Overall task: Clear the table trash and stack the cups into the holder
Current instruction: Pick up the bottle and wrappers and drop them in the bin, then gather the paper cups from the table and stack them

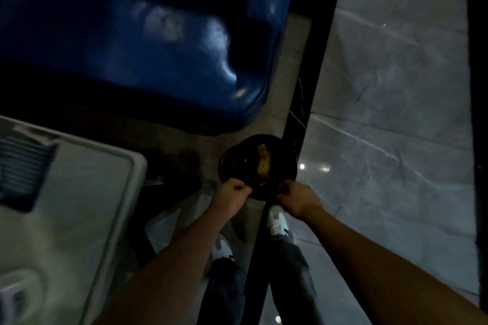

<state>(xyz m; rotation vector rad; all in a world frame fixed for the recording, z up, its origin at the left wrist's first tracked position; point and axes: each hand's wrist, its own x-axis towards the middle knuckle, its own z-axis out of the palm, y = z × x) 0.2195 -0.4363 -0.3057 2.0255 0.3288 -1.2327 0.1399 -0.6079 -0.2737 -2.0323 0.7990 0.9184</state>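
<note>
- Left hand (232, 196): curled into a closed grip, knuckles up, forearm bare and stretched forward and down.
- Right hand (297, 199): likewise clenched, level with the left and near it, bare forearm reaching in from the lower right.

Dim, blurred downward look at the floor. Left hand (232, 194) and right hand (295, 199) both closed on the near rim of a round black bag opening (237, 163), held low in front of the legs. Inside it, something yellow-orange (263, 162), too blurred to identify. Below the hands, two white shoes (277, 221) and dark trouser legs on a glossy grey tiled floor (390, 113). A black bar (311, 74) running diagonally from the top past the bag to the bottom edge. Upper left, a big blue padded seat (132, 42). Lower left, a pale grey plastic casing (79, 206) with a slatted vent. Pale translucent plastic (169, 229) beneath the left forearm.
</note>
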